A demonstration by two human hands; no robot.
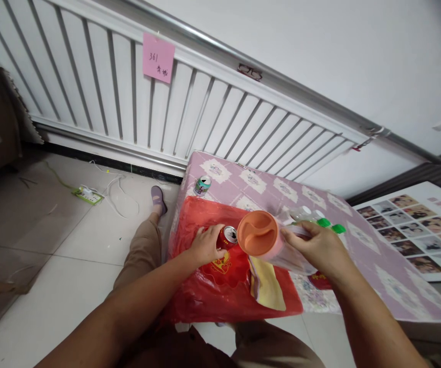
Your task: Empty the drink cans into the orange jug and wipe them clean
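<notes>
My left hand (207, 245) is closed around a red drink can (229, 236), its opened top facing up. My right hand (322, 250) grips the handle of a clear plastic pitcher (291, 255) with an orange lid (258, 233). The pitcher is tilted, its lid end towards the can and just right of it. Beneath the can spreads a red plastic sheet or bag (193, 301) with a yellow print. A yellow cloth (268, 286) lies on it below the pitcher. Partly behind the pitcher and right hand is a red packet or can (320, 280).
A green can (202, 185) stands near the far left corner of the table with its purple patterned cloth (362, 255). Bottles with green caps (324, 222) lie beyond my right hand. A white radiator (205, 107) borders the table; a photo board (420, 230) leans at right. Floor: power strip (87, 194).
</notes>
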